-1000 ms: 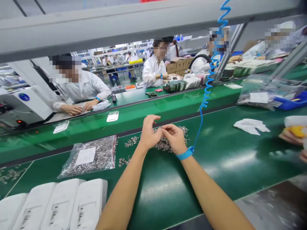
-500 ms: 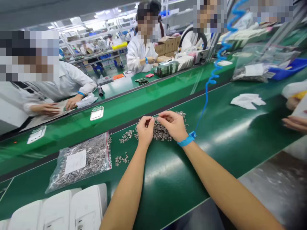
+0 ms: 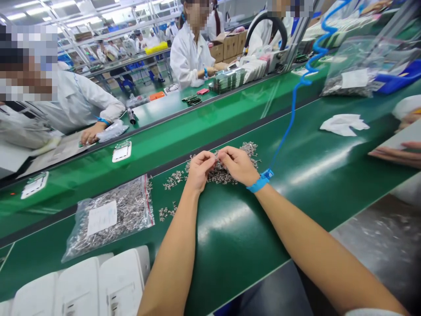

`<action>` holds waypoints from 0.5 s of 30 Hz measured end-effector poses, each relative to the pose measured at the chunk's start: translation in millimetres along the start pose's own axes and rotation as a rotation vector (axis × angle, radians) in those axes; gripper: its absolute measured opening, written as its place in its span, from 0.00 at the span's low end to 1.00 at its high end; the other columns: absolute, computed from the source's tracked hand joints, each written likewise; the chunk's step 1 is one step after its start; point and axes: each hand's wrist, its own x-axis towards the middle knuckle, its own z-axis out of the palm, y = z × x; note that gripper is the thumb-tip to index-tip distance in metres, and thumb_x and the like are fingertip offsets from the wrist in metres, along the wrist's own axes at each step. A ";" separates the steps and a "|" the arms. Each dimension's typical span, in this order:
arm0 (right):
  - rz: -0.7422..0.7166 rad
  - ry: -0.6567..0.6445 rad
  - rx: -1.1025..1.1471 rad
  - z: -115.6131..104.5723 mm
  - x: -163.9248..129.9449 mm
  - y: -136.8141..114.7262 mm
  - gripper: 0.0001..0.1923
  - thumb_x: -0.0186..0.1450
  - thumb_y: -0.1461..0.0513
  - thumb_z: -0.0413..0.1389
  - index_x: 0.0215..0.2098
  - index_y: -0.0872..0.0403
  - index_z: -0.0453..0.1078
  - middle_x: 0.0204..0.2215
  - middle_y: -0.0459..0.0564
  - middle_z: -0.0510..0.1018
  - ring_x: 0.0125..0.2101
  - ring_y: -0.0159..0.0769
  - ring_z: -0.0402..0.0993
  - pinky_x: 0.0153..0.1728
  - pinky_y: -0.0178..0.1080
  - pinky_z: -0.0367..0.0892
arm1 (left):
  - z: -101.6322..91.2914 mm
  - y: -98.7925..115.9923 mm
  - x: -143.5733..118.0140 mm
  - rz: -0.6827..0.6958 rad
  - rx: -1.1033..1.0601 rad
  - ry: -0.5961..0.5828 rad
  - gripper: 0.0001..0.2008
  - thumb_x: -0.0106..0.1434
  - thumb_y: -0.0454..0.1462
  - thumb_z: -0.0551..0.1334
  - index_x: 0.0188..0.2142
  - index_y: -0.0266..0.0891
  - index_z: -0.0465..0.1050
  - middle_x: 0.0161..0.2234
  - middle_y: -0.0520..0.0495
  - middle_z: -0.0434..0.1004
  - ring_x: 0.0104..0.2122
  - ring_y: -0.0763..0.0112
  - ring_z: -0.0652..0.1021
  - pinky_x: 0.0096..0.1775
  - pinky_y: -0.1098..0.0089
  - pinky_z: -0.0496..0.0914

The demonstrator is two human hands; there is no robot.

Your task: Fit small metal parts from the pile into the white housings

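Observation:
Over a pile of small metal parts [image 3: 223,176] on the green bench, my two hands meet at the fingertips. My left hand [image 3: 201,169] is closed in a pinch, and so is my right hand [image 3: 237,164], which wears a blue wrist strap [image 3: 261,181]. Whatever is between the fingers is too small to name. Two little groups of the same metal parts [image 3: 173,180] lie left of the pile. Further left rests a clear zip bag [image 3: 125,208] full of metal parts, with a white label.
White plastic housings [image 3: 77,285] stand at the lower left. A blue coiled cord [image 3: 294,105] runs up from my strap. A white glove [image 3: 344,124] lies to the right, near a co-worker's hands [image 3: 399,151]. Boards in white frames [image 3: 121,152] sit on the belt beyond.
My fingertips have drawn closer together over the pile. The view has shifted a little. The co-worker at the left has moved an arm, and the framed boards on the belt sit further left.

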 end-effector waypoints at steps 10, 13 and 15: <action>0.284 -0.186 0.406 3.8 -2.1 -10.6 0.28 0.62 0.39 0.57 0.27 0.54 0.64 0.19 0.40 0.61 0.18 0.24 0.53 0.18 0.32 0.48 | -2.7 -7.7 4.4 0.262 0.254 0.123 0.11 0.58 0.43 0.69 0.30 0.39 0.73 0.27 0.53 0.71 0.29 0.74 0.69 0.35 0.72 0.65; 0.214 -0.224 0.286 1.8 -3.1 -11.8 0.24 0.63 0.43 0.60 0.29 0.54 0.64 0.20 0.40 0.62 0.20 0.26 0.56 0.21 0.33 0.51 | -3.4 -6.7 4.5 0.291 0.306 0.127 0.09 0.60 0.42 0.67 0.30 0.39 0.73 0.28 0.53 0.71 0.30 0.74 0.70 0.35 0.72 0.65; 0.153 -0.197 0.152 0.9 -3.2 -12.9 0.21 0.65 0.46 0.58 0.28 0.54 0.64 0.21 0.42 0.65 0.21 0.27 0.58 0.22 0.34 0.53 | -4.2 -6.3 4.6 0.296 0.329 0.130 0.09 0.61 0.42 0.67 0.30 0.39 0.72 0.28 0.53 0.71 0.30 0.74 0.70 0.35 0.73 0.65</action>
